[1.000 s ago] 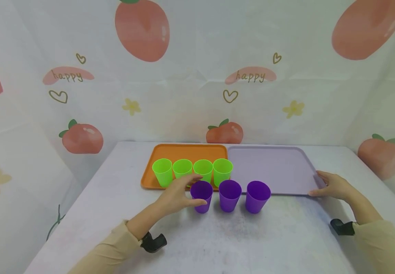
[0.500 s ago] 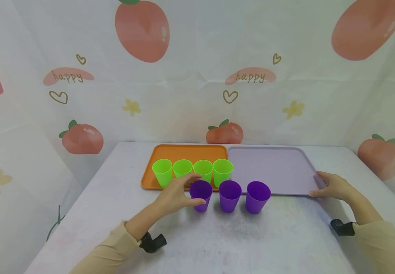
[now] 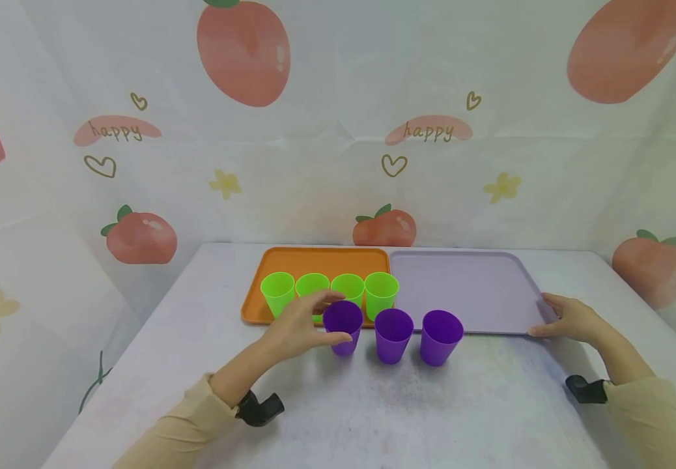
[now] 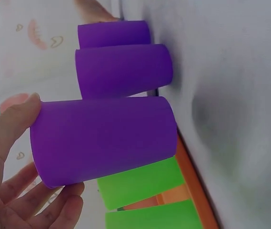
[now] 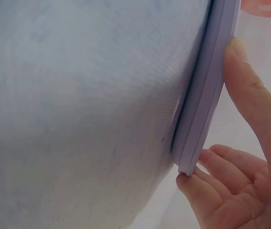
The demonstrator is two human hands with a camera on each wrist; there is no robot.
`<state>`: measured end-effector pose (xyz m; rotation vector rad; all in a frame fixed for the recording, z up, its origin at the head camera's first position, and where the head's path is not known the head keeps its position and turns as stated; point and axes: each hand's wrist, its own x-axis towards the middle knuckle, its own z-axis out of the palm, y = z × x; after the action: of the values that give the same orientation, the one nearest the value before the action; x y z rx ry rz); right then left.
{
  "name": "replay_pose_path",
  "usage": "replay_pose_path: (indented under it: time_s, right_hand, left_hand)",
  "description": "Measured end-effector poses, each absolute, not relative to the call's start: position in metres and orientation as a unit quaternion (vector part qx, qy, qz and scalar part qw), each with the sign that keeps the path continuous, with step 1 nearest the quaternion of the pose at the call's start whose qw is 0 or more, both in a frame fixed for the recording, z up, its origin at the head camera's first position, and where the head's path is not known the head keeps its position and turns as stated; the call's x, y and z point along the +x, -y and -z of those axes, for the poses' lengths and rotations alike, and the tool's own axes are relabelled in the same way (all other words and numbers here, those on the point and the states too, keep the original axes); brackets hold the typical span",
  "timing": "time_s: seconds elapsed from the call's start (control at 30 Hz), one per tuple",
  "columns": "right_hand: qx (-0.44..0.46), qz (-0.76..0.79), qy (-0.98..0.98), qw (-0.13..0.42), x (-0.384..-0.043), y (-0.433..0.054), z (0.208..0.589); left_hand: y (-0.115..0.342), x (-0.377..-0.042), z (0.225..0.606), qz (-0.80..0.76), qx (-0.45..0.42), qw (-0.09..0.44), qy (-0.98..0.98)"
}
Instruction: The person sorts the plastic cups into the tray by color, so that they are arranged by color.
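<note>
My left hand grips the leftmost purple cup of three, thumb on the near side and fingers behind. In the left wrist view this cup is held upright near its rim, its base a little off the table. To its right stand the middle purple cup and the right purple cup, both upright on the table. At the front right corner of the lilac tray my right hand holds the edge. Thumb and fingers meet the tray rim in the right wrist view.
Behind the purple cups an orange tray lies beside the lilac tray. Several green cups stand along its front, such as the leftmost green cup and the rightmost green cup. A printed curtain hangs behind the table.
My left hand has taken hold of the leftmost purple cup and raised it slightly off the table. The right hand and the other cups have stayed in place.
</note>
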<state>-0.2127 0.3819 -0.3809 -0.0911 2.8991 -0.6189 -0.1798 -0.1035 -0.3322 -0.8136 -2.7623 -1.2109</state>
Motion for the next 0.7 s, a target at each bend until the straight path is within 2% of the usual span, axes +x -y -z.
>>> replay_pose_path:
  time_s: [0.7]
  right_hand:
    - [-0.026, 0.203, -0.974, 0.097, -0.214, -0.383, 0.38]
  left_hand:
    - [0.092, -0.19, 0.289, 0.397, -0.279, 0.06, 0.873]
